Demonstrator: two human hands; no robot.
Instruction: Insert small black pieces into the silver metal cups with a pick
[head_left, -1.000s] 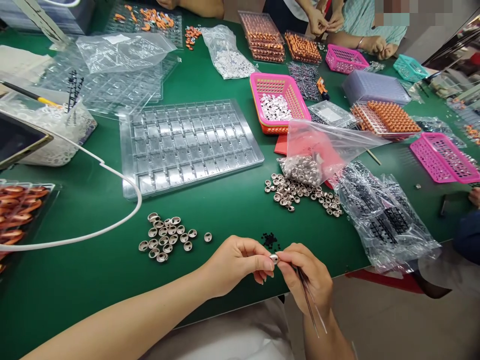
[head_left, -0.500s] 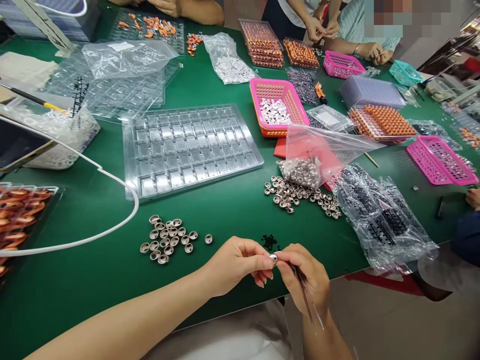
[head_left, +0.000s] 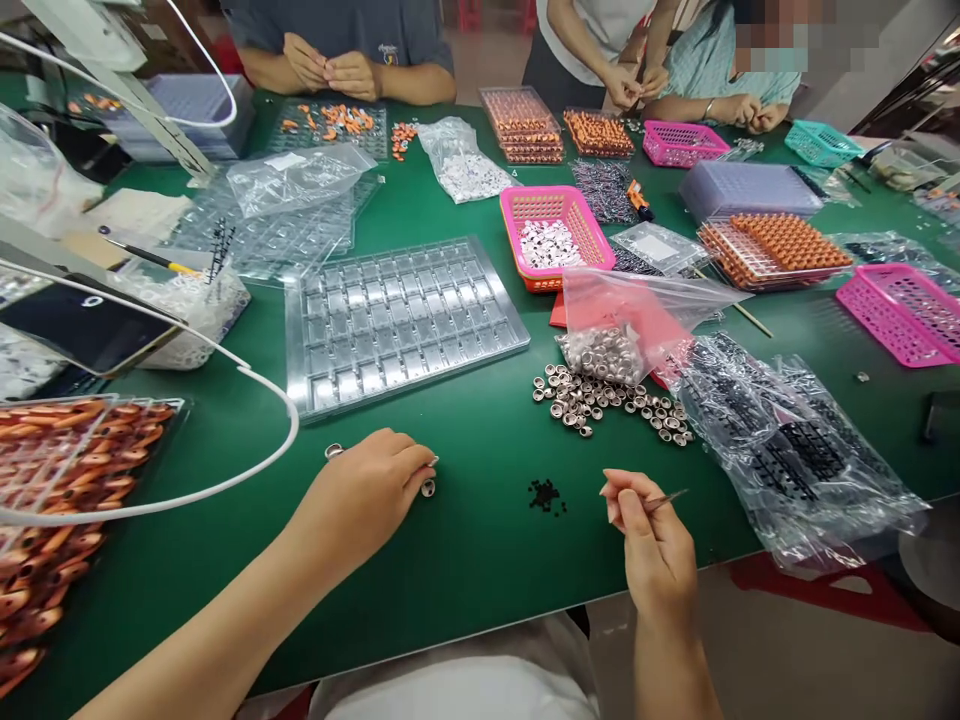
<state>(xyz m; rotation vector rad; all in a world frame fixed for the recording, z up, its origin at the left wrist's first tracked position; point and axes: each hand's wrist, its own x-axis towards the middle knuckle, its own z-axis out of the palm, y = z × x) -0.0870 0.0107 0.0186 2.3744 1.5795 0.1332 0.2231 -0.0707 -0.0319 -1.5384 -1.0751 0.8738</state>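
- Head view: one metal cup (head_left: 334,452) shows left of the left hand (head_left: 360,495), which reaches low over the green worktop (head_left: 465,580).
- Its grip is bent, thumb and fingers close together at another small cup (head_left: 427,488); whether they pinch anything, I cannot tell.
- Black bits (head_left: 545,494) lie between the hands, probably to suit either one's reach.
- Loose cups (head_left: 574,400) spread beyond them, beside their bag (head_left: 604,350).
- The right hand (head_left: 656,560) has its grip closed on thin tweezers (head_left: 664,499), tip pointing right, perhaps parked there.

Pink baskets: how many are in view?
3: the middle basket holding white pieces; the far basket, left of the teal basket; and the right basket, cut by the picture's edge. Others nested underneath could be hidden.
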